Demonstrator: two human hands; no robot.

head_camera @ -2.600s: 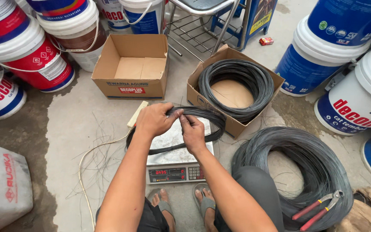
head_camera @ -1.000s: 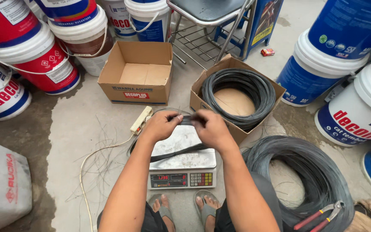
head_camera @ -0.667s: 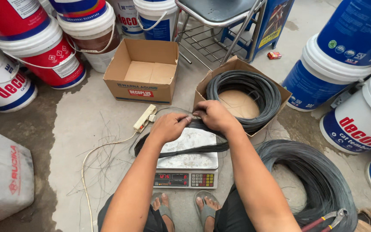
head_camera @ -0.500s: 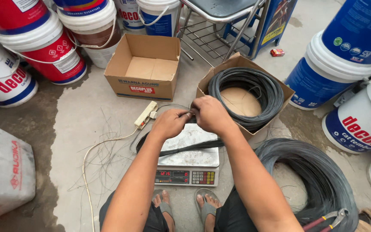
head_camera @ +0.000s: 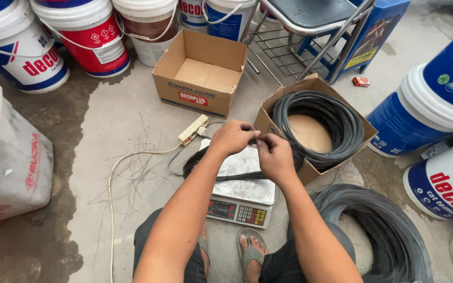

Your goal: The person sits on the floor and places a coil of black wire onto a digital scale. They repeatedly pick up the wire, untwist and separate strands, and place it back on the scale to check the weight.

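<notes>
Boxes: far box (head_camera: 205, 73) empty, near box (head_camera: 310, 133) holds wire coil (head_camera: 318, 123); both hands' fingers (head_camera: 250, 137) pinch wire bundle (head_camera: 226, 175).

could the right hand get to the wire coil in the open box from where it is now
Probably yes. The right hand is at the small wire bundle over the scale, right beside the box. The box is open on top, and nothing lies between the hand and the coil.

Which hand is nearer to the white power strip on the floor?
The left hand. It is just right of the white power strip, near its end, not touching it. The right hand is farther right, over the scale, beyond the left hand.
</notes>
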